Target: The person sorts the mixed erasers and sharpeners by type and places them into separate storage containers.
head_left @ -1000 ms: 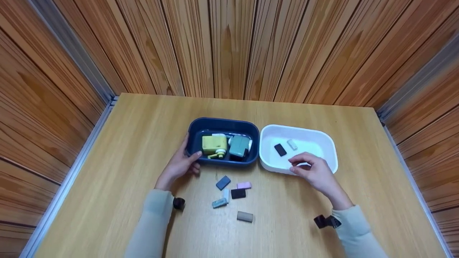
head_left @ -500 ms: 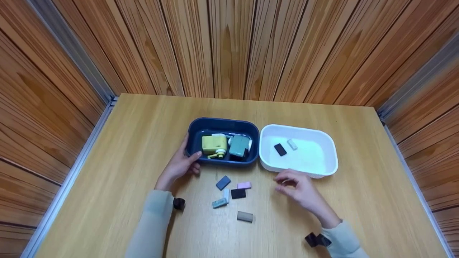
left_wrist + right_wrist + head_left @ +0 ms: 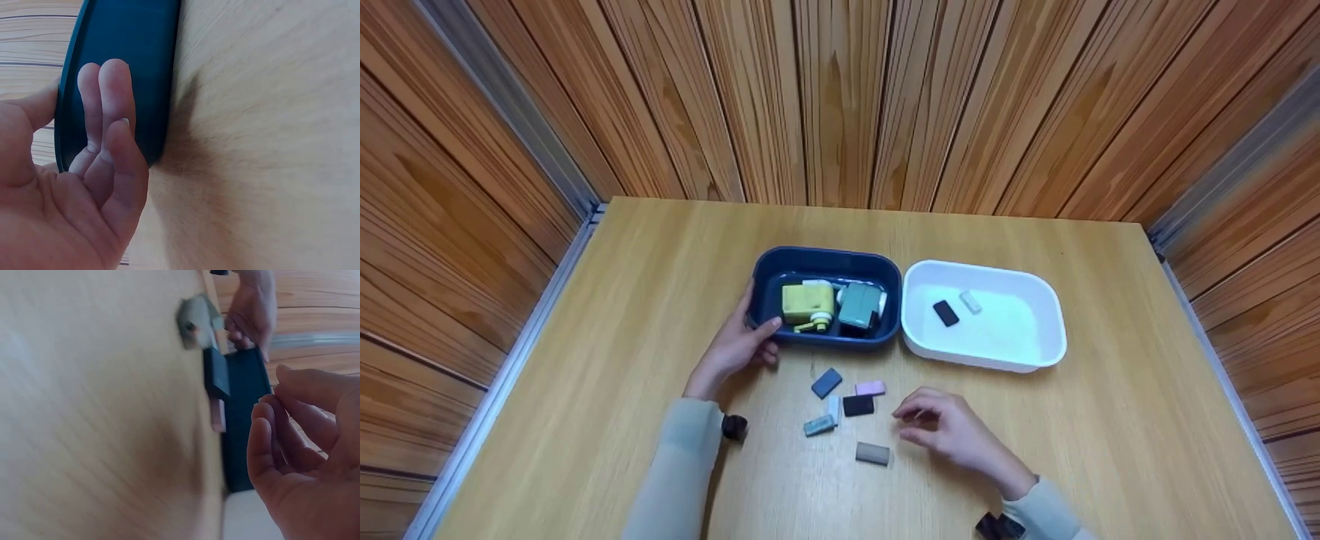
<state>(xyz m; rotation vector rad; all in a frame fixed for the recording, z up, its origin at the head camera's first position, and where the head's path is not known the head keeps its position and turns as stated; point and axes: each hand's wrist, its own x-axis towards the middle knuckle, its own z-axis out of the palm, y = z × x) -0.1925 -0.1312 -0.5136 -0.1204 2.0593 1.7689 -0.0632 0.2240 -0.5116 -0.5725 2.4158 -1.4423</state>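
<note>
Shifted left and nearer from the white tray (image 3: 1012, 322), the right hand (image 3: 949, 429), fingers loosely bent and empty, is just right of the black block (image 3: 859, 406) on the desk (image 3: 682, 262), while the left hand (image 3: 733, 345) grips the navy tray (image 3: 840, 341).

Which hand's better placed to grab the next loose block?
Right hand, I'd say: it holds nothing, and its fingertips are near the loose black block. The left hand grips the navy tub.
</note>
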